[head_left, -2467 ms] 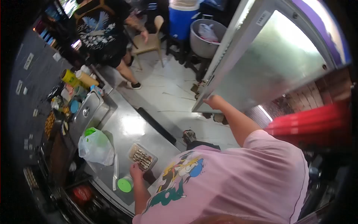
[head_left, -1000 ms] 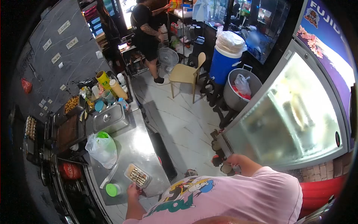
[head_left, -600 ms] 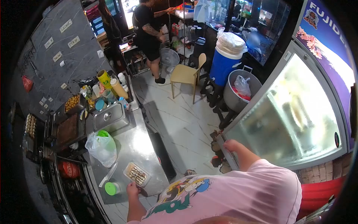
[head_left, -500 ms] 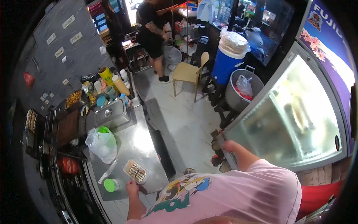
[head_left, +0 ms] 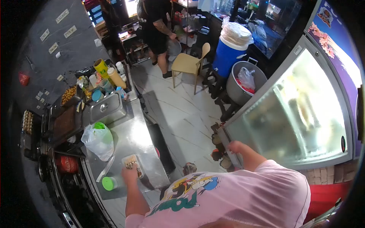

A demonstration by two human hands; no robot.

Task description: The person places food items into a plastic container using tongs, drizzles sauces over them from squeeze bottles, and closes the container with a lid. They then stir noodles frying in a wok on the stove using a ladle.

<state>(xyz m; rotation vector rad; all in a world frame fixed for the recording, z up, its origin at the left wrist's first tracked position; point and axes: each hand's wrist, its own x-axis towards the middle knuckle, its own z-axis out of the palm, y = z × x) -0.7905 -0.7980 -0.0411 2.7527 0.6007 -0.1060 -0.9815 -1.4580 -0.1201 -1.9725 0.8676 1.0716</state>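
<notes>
My left hand (head_left: pixel 130 174) reaches over a clear plastic tray (head_left: pixel 130 159) of small skewered or rolled food pieces on the steel counter (head_left: pixel 129 136). Its fingers point down at the tray and are mostly hidden. Beside it stand a jar with a green lid (head_left: pixel 109 183) and a long flat knife-like blade (head_left: pixel 105 170). A white plastic bag (head_left: pixel 98 142) with something green inside sits farther up. My right hand (head_left: pixel 236 147), fingers curled, is near the lower edge of the glass-door fridge (head_left: pixel 281 125); whether it touches the fridge or holds anything is hidden.
A lidded steel pan (head_left: pixel 108 108) and several bottles (head_left: pixel 116 78) line the counter's back. A beige chair (head_left: pixel 186 64), a blue drink cooler (head_left: pixel 230 55) and a large metal pot (head_left: pixel 247 81) stand on the floor. Another person (head_left: pixel 156 34) in black is at the back.
My left hand has moved from the tray's near edge up over it. My right hand has shifted slightly off the fridge edge. The person at the back has lowered an arm.
</notes>
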